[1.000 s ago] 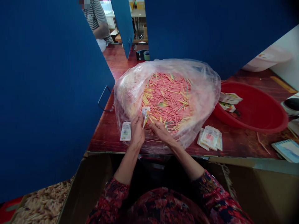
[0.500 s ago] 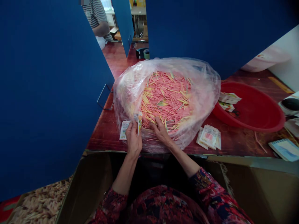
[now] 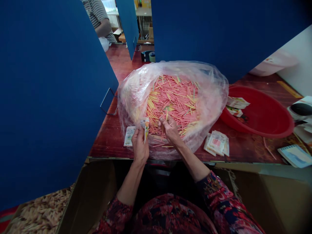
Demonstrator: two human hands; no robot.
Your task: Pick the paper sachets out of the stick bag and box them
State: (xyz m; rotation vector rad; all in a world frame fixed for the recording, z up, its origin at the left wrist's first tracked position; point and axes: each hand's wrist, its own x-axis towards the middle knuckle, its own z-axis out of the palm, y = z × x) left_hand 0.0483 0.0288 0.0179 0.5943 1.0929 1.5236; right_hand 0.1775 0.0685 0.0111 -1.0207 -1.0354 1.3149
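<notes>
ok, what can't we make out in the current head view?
Head view, all:
Packet in left hand: lower part behind the hand; print too small.
Sticks in right hand: exact count, hidden by the grip.
Bag: deeper contents, hidden by top sticks.
Striped-shirt person: head, cut off by top edge.

Your left hand (image 3: 140, 146) grips a small printed packet (image 3: 144, 123) by the near left part of the clear plastic bag (image 3: 212, 81). Your right hand (image 3: 172, 132) pinches a few thin sticks (image 3: 162, 129) over the pink and yellow heap (image 3: 176, 92) inside it. Another packet (image 3: 128, 136) lies just left of your left hand; right of the bag sit a packet stack (image 3: 217, 143), a red basin (image 3: 270, 109) and, farther right, a spiral notepad (image 3: 295, 156).
</notes>
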